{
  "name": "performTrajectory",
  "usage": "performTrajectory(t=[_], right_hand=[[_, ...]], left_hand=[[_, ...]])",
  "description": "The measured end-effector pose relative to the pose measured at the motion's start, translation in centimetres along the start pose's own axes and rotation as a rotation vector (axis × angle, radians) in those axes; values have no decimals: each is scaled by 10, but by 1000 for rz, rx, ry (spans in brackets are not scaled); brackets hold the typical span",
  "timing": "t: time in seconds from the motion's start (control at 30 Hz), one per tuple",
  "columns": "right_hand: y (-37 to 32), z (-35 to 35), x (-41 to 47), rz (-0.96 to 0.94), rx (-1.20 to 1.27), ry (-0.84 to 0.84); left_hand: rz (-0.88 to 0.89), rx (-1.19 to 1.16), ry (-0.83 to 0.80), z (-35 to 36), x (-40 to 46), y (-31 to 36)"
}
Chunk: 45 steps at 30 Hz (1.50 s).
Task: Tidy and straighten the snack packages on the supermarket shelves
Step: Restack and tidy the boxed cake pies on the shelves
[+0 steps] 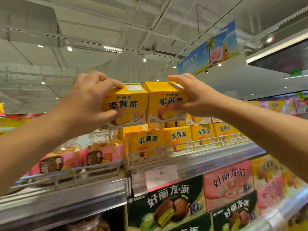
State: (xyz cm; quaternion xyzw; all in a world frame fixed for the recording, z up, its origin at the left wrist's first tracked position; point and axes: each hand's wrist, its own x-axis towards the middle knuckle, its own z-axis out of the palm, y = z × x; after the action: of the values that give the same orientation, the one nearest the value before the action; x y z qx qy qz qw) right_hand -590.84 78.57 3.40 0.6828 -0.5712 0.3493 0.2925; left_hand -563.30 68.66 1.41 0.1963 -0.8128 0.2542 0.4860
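1. Two yellow snack boxes held up side by side at the top of the stack, above the top shelf point(208, 157): left box point(126, 105) and right box point(164, 104), near edges touching or nearly so, hard to tell which.
2. Each box bright yellow with bold dark Chinese characters across the front and a picture of a cut, filled cake low on the face; pale label on the lid of each.
3. Left hand point(90, 104) gripping the left box, fingers point(113, 84) curled over the lid, thumb pressed on the front face.
4. Right hand point(190, 95) gripping the right box the same way, fingers over the lid's far corner, thumb on the front.
5. Below them, a row of four matching yellow boxes point(179, 139) countable behind the wire rail point(150, 152); more further right, blurred beyond counting.
6. Two clear tubs with pink labels point(103, 155) to the left on the same shelf, contents hard to make out.
7. On the shelf beneath: dark boxes with a chocolate pie picture point(166, 205) and a pink box point(228, 184), right end smeared by blur.
8. Price tag point(160, 174) on the shelf edge, only a "4" readable.
9. Lower part of both held boxes partly covered by thumbs; both forearms cut off at the frame edges.
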Motion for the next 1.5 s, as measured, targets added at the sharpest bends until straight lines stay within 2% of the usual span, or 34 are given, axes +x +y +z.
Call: performTrajectory(t=[0.3,0.5,0.6,0.73,0.93,1.1,1.5], right_hand=[[77,16,30,-139,-38,-79],[93,29,46,-123,-78,-273],[98,36,49,-96,-64,-362],[104,40,50,-110,-57,-414],[130,27,47,-66,21,-450],[150,24,40,-37,-199,-385],[153,34,30,-11,-112,-342]], left_hand=[[-100,159,-121,41,45,24],[-307,51,-322,58,53,25],[-397,-81,-383,67,52,21],[-481,-256,-408,75,56,19],[-493,-372,-385,79,54,16],[-481,-366,-356,81,51,17],[-494,-311,-348,81,48,21]])
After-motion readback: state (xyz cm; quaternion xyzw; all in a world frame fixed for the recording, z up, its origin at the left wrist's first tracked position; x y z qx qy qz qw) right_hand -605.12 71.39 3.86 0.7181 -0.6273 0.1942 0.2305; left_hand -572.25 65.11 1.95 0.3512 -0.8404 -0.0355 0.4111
